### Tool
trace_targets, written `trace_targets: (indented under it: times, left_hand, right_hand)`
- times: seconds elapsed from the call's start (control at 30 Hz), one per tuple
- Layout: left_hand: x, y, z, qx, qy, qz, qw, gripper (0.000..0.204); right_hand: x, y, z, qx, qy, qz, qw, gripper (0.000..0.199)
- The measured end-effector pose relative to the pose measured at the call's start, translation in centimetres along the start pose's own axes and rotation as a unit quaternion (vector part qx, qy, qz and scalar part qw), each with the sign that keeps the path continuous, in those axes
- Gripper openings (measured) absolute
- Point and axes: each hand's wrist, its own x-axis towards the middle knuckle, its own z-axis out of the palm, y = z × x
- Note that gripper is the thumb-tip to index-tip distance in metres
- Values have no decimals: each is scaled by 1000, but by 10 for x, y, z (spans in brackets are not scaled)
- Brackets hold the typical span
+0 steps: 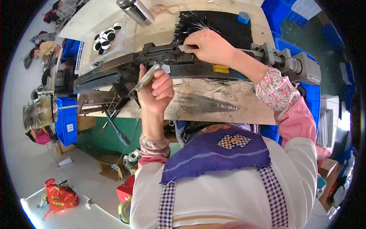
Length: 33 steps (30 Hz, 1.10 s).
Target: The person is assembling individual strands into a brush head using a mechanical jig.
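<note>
My left hand [154, 89] grips a metal-handled tool [146, 77] whose tip points down-left at the dark machine frame [126, 65]. My right hand [207, 45] reaches over the machine's long bar and pinches a small pale flat piece [185, 48] at the bar's top, next to a spread of thin dark bristles [194, 24] on a black mat. A loose bundle of dark bristles [207, 104] lies on the wooden bench [251, 110] below the bar, just right of my left hand.
A white tray [91, 57] with several black and white discs [105, 38] sits at the back left. A metal flask [135, 10] and a blue tape roll [243, 17] stand at the back. Blue crates [66, 120] flank the bench. A grey motor block [305, 68] ends the bar at right.
</note>
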Motion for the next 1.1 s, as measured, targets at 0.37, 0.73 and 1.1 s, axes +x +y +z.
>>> trace_targets:
  times: [0.37,0.73,1.1]
  left_hand:
    - [39,-41,-39,761,144,229,590,24]
    - [-202,34,-83,618,549,559,-58,43]
    - [-81,53,-96,518,406,400,637,39]
  right_hand:
    - [3,-10,2,-44,39,-41,997,16]
    - [-114,-34,2,-117,-12,95,989,27]
    - [-104,39,26,-128,-48,227,964,23]
